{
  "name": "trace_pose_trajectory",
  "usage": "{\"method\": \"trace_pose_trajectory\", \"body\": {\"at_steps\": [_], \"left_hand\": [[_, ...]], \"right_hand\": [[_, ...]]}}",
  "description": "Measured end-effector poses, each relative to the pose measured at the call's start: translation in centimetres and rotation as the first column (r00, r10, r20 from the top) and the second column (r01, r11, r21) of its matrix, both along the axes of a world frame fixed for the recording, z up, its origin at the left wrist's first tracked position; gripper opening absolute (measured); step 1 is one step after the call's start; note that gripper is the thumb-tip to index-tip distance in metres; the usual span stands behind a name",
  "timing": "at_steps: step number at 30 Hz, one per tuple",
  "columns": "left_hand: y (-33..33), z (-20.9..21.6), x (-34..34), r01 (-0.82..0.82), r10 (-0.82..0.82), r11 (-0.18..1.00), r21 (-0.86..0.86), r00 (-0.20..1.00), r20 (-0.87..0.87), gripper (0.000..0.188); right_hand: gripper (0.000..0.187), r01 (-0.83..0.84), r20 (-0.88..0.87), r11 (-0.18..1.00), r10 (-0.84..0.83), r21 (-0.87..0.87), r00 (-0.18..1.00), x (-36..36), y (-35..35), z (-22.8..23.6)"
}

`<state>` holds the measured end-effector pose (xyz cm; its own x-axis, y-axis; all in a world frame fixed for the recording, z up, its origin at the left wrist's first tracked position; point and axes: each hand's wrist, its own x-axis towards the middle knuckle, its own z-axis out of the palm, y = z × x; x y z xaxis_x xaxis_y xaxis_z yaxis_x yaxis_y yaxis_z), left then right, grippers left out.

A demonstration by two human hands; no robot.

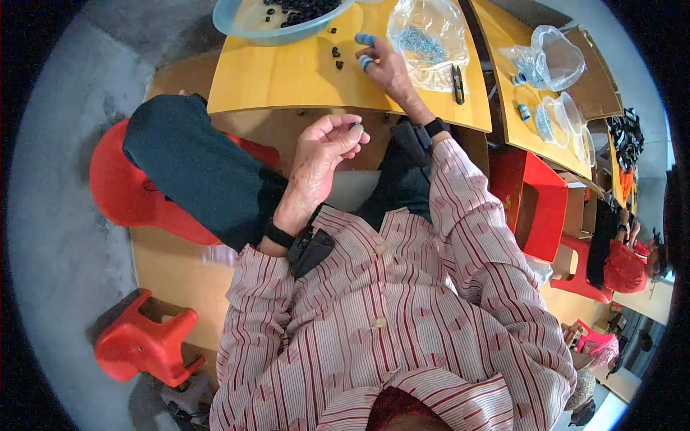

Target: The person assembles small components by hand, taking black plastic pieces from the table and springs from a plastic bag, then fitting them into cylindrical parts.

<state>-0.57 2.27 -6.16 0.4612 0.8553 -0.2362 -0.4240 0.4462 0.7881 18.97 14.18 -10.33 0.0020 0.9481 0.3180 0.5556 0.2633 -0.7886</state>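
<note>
Above my lap, in front of the table's near edge, my left hand (320,154) is closed. Its thumb and fingertips pinch a small dark piece (355,126), mostly hidden by the fingers. Farther forward, over the yellow table (280,79), my right hand (388,70) has its fingers apart and nothing visible in them. Blue bands wrap two of its fingers. Just left of it lie several small black pieces (336,52). A pale blue basin (248,32) at the far left of the table holds many similar black pieces.
Right of my right hand lies a clear plastic bag (438,65) with small bluish parts, and black thread snips (458,84). A second table (514,111) carries another bag (557,57) and clear tubs. Red stools (147,345) stand around; a person in red (625,266) sits far right.
</note>
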Motion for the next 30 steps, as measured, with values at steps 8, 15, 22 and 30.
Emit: {"method": "trace_pose_trajectory", "body": {"at_steps": [8,15,22,30], "left_hand": [[0.0,0.0,0.2,-0.015,0.015,1.0,-0.005,1.0,0.009,0.024],[0.0,0.1,0.0,0.01,-0.01,1.0,0.012,1.0,-0.026,0.025],[-0.1,0.0,-0.1,0.002,-0.002,1.0,0.022,1.0,-0.012,0.024],[0.0,-0.1,-0.1,-0.004,0.005,1.0,0.03,1.0,-0.018,0.024]], "right_hand": [[0.029,-0.067,0.283,0.991,0.032,0.113,0.958,-2.2,0.1,-0.9],[0.044,-0.175,0.339,0.954,0.086,0.242,0.937,-2.1,0.4,-1.4],[0.053,-0.137,0.389,0.975,0.059,0.175,0.919,-1.6,0.6,-1.1],[0.054,-0.142,0.487,0.988,0.094,0.063,0.869,-1.1,1.4,-0.6]]}}
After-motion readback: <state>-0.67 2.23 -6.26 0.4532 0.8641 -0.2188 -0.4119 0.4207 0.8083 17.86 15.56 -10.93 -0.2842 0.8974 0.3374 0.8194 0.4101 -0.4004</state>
